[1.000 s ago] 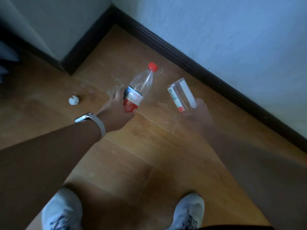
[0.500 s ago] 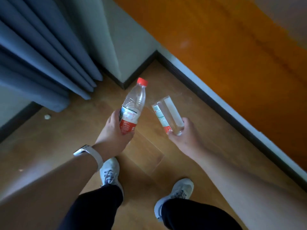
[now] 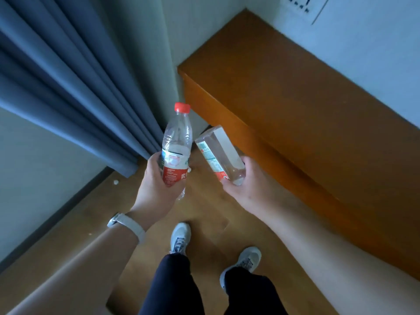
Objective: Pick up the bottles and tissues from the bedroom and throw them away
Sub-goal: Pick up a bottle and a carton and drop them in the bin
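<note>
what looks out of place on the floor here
A small white scrap, probably a tissue, lies on the wooden floor near the hem of the blue curtain: litter not yet picked up. Left hand holds the red-capped bottle, right hand the square bottle.

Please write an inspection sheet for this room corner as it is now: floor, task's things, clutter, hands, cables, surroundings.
Surface: wooden floor, dimly lit.
Job's things: red-capped bottle upright in the left hand; square clear bottle tilted in the right hand; small white wad, likely tissue, on the floor near the curtain hem.
Clutter: nothing seen.
Hands: left hand grips the red-capped bottle; right hand grips one end of the square clear bottle.
Cables: nothing seen.
Surroundings: blue curtain, orange wooden cabinet, wall socket.
</note>
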